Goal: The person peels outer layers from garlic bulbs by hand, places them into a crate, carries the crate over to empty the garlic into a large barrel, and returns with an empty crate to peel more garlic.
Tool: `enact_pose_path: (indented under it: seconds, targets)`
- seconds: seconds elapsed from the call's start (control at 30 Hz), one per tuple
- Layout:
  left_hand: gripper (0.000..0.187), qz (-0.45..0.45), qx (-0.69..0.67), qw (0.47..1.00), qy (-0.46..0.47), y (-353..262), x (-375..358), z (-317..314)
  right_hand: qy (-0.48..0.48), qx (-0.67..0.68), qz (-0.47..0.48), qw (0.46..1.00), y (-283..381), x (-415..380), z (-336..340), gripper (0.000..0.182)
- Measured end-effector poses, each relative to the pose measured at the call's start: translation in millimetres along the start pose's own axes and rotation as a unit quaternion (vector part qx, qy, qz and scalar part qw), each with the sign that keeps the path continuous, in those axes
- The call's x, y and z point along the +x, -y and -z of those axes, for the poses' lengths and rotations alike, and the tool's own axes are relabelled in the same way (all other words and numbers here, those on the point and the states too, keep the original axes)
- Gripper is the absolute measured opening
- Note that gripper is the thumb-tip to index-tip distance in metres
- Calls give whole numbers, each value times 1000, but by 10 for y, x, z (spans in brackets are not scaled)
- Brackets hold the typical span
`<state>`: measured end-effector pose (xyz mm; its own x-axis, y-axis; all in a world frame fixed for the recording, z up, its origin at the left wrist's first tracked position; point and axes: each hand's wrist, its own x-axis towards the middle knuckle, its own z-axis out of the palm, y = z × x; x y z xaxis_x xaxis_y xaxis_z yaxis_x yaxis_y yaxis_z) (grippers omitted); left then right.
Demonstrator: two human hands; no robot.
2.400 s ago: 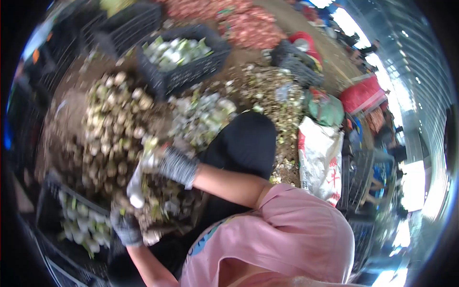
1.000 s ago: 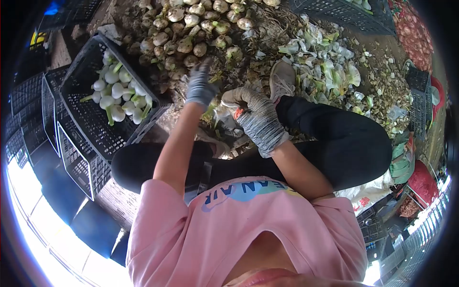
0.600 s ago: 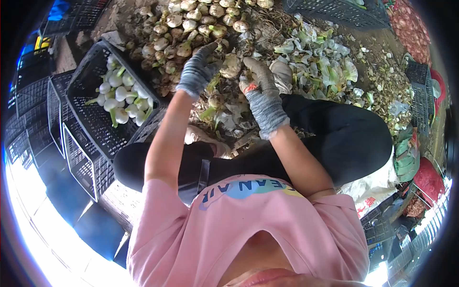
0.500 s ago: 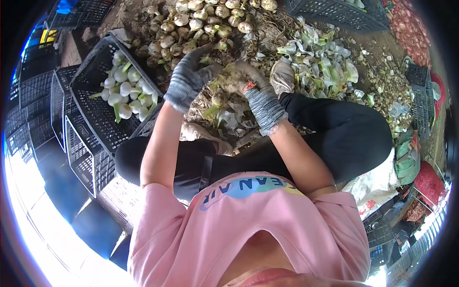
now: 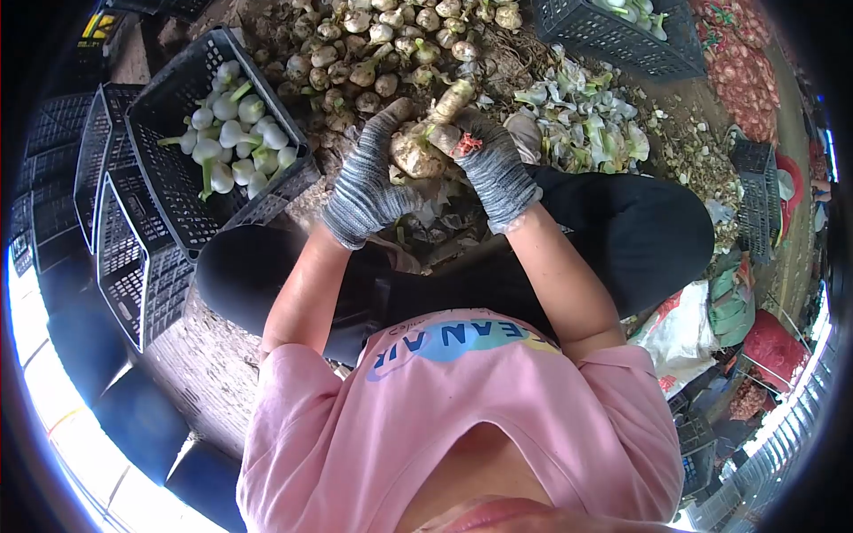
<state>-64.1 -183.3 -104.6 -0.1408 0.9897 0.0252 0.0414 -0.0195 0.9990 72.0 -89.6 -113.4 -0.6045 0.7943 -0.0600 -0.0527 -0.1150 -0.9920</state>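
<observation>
Between my two gloved hands is a dirty brown bulb (image 5: 419, 156) with a thick pale stem pointing up and to the right. My left hand (image 5: 371, 182), in a grey striped glove, is curved around the bulb's left side. My right hand (image 5: 490, 169), in a matching glove with a red patch near the thumb, closes on the bulb and the base of its stem from the right. Beyond my hands lies a pile of unpeeled bulbs (image 5: 360, 49). White peeled bulbs with green stems (image 5: 235, 133) lie in the black crate (image 5: 164, 169) at the left.
Peeled skins and leaves (image 5: 591, 115) lie on the ground at the right. Another black crate (image 5: 622, 40) with white bulbs stands at the top right, near red net sacks (image 5: 737, 75). Empty crates (image 5: 120, 258) stand at the far left, and a white sack (image 5: 680, 338) lies by my right knee.
My hands have come together around a bulb with a thick stem; before, they were blurred over the debris with the fingers more spread. The view has shifted slightly.
</observation>
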Motion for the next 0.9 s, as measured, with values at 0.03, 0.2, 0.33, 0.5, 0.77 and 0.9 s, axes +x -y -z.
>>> enact_pose_path:
  seconds: [0.03,0.2,0.33,0.5,0.77,0.9]
  targets:
    - [87,4,10,1000,-6,-3,-13,2,-2,62,-45,997,-5,-25,-14,23]
    - [86,-4,12,1000,-1,55,-76,42,61,-152,1,987,171,-31,56,23]
    - [91,-10,-126,992,16,45,-61,74,74,-99,18,992,151,-30,98,18]
    - [86,66,-253,965,-13,101,-136,10,56,-37,-62,996,131,-36,77,19]
    - [71,-30,-55,998,7,101,-53,-32,4,-13,-48,999,8,-78,43,29]
    - [80,-9,-97,995,8,114,-62,-32,63,-82,-79,991,111,-19,123,27]
